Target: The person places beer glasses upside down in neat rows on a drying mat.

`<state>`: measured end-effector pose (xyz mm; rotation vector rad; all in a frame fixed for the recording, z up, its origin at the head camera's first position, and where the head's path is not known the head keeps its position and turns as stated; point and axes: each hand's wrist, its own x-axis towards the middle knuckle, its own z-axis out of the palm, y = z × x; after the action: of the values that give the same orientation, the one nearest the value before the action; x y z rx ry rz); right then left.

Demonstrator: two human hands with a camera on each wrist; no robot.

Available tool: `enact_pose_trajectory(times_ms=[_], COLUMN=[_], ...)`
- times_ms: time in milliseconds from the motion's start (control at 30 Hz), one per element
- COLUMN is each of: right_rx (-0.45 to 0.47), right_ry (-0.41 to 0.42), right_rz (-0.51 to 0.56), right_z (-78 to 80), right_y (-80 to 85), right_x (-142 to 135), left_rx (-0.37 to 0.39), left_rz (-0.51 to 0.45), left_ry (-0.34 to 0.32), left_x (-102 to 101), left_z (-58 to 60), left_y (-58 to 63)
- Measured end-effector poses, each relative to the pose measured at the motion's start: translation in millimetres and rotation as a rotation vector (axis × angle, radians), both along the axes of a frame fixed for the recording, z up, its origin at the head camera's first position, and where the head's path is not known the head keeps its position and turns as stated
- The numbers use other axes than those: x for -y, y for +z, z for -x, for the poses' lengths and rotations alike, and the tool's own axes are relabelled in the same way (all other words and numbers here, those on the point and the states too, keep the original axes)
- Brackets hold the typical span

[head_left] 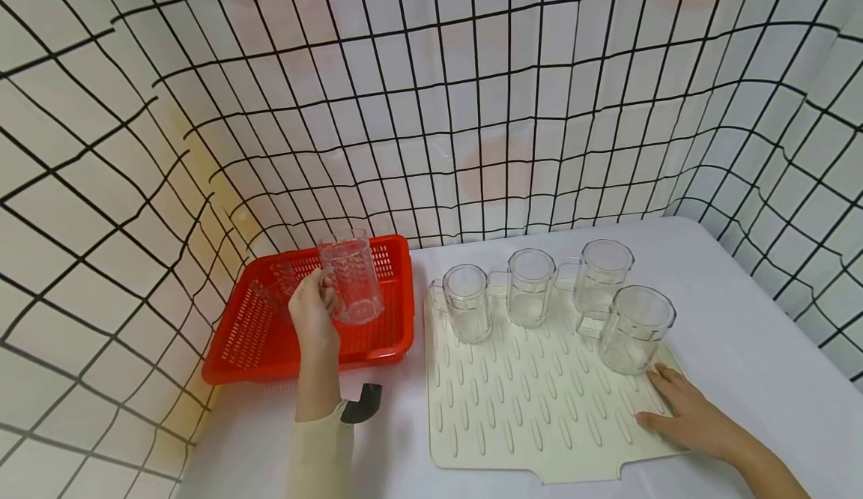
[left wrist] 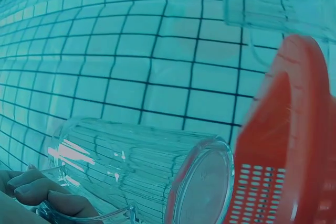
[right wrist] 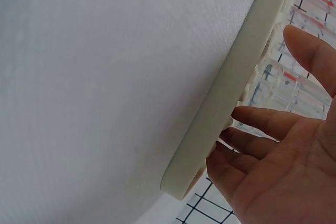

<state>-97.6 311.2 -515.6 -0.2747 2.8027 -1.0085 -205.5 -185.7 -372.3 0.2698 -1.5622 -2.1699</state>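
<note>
Left hand (head_left: 314,306) grips glass mug (head_left: 360,283) by its handle (left wrist: 114,214); clearance over red basket (head_left: 407,282) hard to judge, so best lift high, right hand (head_left: 691,415), fingers spread, resting on tray (head_left: 512,443).

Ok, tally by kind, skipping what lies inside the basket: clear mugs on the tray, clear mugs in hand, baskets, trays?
Clear mugs on the tray: 4
Clear mug in the left hand: 1
Red basket: 1
Ridged tray: 1
Total: 7
</note>
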Motion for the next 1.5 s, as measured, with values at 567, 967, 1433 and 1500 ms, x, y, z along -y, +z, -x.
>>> enact_pose_trajectory(times_ms=[567,967,1433,1500], right_rx=[-0.003,-0.005,-0.003,0.000], right_ry=[0.003,0.009,0.013,0.012], right_rz=[-0.016,-0.013,-0.019,-0.018], right_z=[0.4,0.1,0.9,0.9], right_y=[2.8,6.7,6.8,6.2], right_x=[1.3,2.9,2.3,2.0], left_rx=[-0.033,-0.043,-0.102,-0.108], left_rz=[-0.103,-0.121,-0.109,-0.119], left_ry=[-0.092,-0.200,-0.430,-0.453], left_x=[-14.2,-34.7,-51.5,-55.4], left_z=[-31.4,-48.9,-50.1,-50.7], left_y=[10.9,3.6,-11.4,-12.6])
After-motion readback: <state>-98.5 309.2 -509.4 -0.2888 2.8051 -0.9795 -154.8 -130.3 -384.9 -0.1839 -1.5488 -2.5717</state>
